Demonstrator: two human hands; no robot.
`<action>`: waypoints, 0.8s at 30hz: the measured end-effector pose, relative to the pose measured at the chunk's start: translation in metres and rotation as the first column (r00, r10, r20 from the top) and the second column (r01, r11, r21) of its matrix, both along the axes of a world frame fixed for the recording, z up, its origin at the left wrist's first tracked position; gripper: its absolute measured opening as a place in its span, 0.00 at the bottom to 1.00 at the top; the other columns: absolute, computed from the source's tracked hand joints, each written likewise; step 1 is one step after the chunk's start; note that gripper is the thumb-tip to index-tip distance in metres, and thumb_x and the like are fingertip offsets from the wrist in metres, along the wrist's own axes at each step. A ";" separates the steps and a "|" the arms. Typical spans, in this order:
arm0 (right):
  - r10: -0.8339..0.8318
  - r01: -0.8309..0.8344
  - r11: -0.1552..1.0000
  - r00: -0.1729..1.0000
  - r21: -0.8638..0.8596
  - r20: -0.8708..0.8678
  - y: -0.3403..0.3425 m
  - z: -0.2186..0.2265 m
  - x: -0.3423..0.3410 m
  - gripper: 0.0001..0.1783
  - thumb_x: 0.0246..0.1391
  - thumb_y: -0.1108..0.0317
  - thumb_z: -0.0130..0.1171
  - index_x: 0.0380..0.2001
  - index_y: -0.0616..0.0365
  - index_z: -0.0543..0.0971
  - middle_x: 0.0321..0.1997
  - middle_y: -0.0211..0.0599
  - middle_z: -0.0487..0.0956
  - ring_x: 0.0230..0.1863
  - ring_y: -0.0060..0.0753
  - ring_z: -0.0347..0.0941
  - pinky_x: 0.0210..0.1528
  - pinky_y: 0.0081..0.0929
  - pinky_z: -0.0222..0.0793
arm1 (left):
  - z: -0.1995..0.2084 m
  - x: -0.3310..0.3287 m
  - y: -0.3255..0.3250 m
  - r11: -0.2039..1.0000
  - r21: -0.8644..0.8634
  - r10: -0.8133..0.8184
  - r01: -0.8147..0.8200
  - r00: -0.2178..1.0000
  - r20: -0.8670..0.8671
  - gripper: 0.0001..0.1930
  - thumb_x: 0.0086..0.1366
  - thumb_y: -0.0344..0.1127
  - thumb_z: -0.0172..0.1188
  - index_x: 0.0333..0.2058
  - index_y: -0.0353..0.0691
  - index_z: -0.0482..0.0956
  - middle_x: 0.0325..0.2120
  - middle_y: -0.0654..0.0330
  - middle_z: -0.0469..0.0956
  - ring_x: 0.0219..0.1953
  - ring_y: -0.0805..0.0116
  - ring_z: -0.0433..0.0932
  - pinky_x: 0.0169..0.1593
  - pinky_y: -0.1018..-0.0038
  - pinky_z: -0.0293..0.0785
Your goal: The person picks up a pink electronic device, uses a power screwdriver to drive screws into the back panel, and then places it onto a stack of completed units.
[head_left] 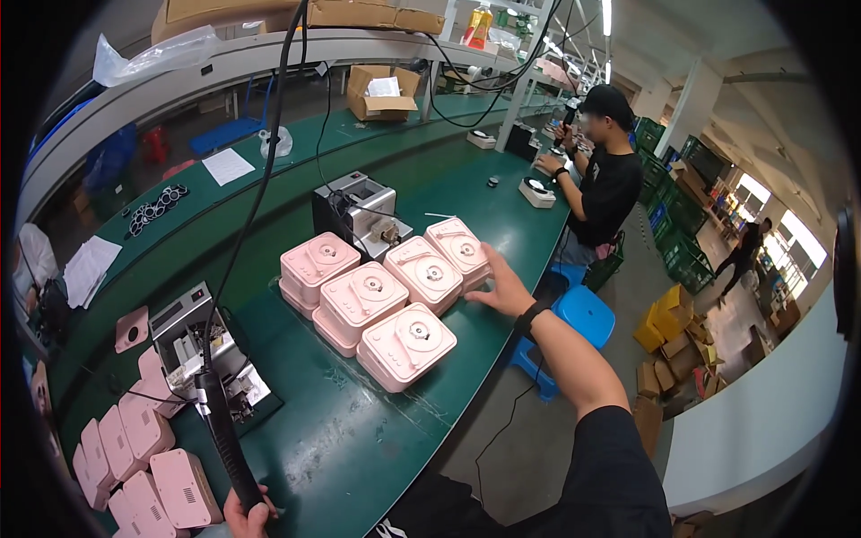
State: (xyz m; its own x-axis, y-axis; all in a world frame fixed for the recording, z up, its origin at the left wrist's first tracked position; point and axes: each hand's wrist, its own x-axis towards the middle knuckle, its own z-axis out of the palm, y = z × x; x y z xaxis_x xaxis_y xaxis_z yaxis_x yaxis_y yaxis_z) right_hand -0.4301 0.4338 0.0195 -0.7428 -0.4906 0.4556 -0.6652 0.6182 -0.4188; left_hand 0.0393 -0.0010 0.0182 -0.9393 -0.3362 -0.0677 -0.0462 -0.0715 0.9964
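Note:
My left hand (pixel 248 516), at the lower edge, is closed around the lower end of a black electric screwdriver (pixel 224 430) with its cable running upward. My right hand (pixel 504 285) has thumb and fingers spread at the right side of a pink turntable-shaped housing (pixel 459 245); whether it touches is hard to tell. That housing belongs to a cluster of several on the green bench, some stacked. Nearest me is another pink housing (pixel 408 345), with a round platter recess and a moulded tonearm on top.
Two metal screw feeders (pixel 215 354) (pixel 363 211) stand on the green bench (pixel 350 448). Several pink housings (pixel 184 489) lie at the lower left. Cables hang across the view. A co-worker (pixel 605 166) works farther along, near a blue stool (pixel 583 314).

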 end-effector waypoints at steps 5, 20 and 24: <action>0.041 -0.043 0.999 0.990 0.007 0.133 -0.006 0.017 0.001 0.58 0.42 0.65 0.74 0.70 0.59 0.48 0.69 0.53 0.59 0.71 0.52 0.55 0.67 0.38 0.62 | -0.006 -0.002 -0.003 0.999 0.046 -0.002 0.002 1.000 -0.003 0.18 0.66 0.37 0.58 0.49 0.31 0.72 0.31 0.60 0.75 0.30 0.72 0.73 0.40 0.72 0.76; 0.520 -0.347 0.833 0.757 -0.430 0.397 -0.124 0.055 0.244 0.33 0.49 0.74 0.67 0.59 0.62 0.66 0.39 0.38 0.80 0.39 0.27 0.78 0.46 0.25 0.73 | 0.020 -0.013 0.036 0.904 -0.371 -0.211 0.211 0.977 0.041 0.20 0.57 0.42 0.68 0.40 0.33 0.77 0.24 0.57 0.78 0.26 0.66 0.77 0.33 0.71 0.74; 0.921 -0.049 0.382 -0.059 -0.923 0.385 -0.178 0.036 0.289 0.52 0.46 0.57 0.73 0.67 0.56 0.53 0.47 0.41 0.80 0.47 0.42 0.78 0.55 0.36 0.71 | 0.050 -0.009 0.065 0.778 -0.503 -0.364 0.377 0.923 0.129 0.22 0.57 0.46 0.69 0.45 0.38 0.78 0.27 0.50 0.79 0.26 0.61 0.77 0.32 0.70 0.73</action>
